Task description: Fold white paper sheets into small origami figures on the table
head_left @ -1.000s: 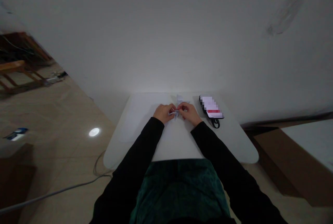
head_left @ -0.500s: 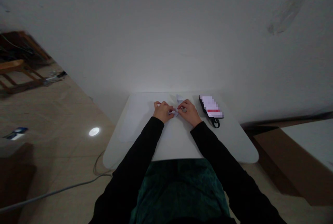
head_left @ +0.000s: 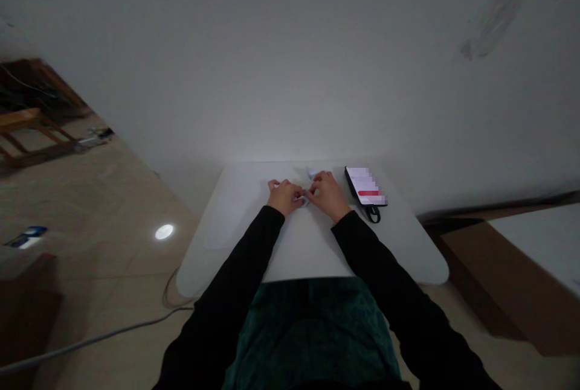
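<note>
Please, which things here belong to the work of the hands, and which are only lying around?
In use: folded white paper, left hand, right hand.
Just lying about: phone, black strap, grey floor cable.

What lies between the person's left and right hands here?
In the head view, a small piece of folded paper sits between the left hand and the right hand, and both hands are pinching it.
</note>
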Tool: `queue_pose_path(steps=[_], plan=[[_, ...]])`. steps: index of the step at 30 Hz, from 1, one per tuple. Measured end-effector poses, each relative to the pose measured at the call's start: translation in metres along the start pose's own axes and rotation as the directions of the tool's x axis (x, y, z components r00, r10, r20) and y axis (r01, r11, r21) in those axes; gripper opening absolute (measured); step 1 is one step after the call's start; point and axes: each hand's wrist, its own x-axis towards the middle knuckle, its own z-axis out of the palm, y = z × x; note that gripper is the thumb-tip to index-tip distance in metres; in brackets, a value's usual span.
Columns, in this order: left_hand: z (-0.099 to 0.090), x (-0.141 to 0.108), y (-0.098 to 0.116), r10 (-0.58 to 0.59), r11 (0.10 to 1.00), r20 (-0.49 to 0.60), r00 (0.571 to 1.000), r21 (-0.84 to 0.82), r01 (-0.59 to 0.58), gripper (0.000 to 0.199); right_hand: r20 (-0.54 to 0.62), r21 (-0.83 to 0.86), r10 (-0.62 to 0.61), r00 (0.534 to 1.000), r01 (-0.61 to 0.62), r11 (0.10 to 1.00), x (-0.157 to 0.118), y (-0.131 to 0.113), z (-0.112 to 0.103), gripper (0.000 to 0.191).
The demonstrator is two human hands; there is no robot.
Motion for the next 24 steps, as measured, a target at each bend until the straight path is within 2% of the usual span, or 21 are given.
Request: queue_pose_path(steps=[3,6,10,16,20,24], plan=[[0.000,0.001,-0.001,-0.012,1.000,0.007,1.000,0.000,0.012,0.004,0.157,-0.008,-0.163,0.974,0.167,0.986,0.004,-0.001,-0.004,0.013],[-0.001,0.002,-0.001,-0.025,1.000,0.007,1.000,-0.015,0.026,0.004,0.268,0.024,-0.216,0.939,0.217,0.976,0.008,0.000,-0.007,0.013],[-0.001,0.002,-0.002,-0.010,1.000,0.010,1.000,-0.027,0.010,0.006,0.260,0.124,-0.195,0.946,0.168,0.978,0.011,0.006,-0.003,0.005],[-0.001,0.001,-0.006,0.054,0.998,0.003,0.999,-0.027,-0.054,0.010,0.191,0.304,-0.114,0.975,0.051,0.951,0.011,0.017,0.012,0.009],[-0.006,-0.001,0.000,0.080,0.996,0.014,0.997,0.028,-0.080,0.006,0.213,0.182,-0.058,0.975,0.019,0.983,0.013,0.012,0.012,0.008],[-0.014,-0.003,0.007,0.020,0.996,0.018,1.000,0.092,-0.022,0.009,0.265,-0.025,-0.058,0.962,0.067,0.997,0.019,-0.003,0.005,0.006]])
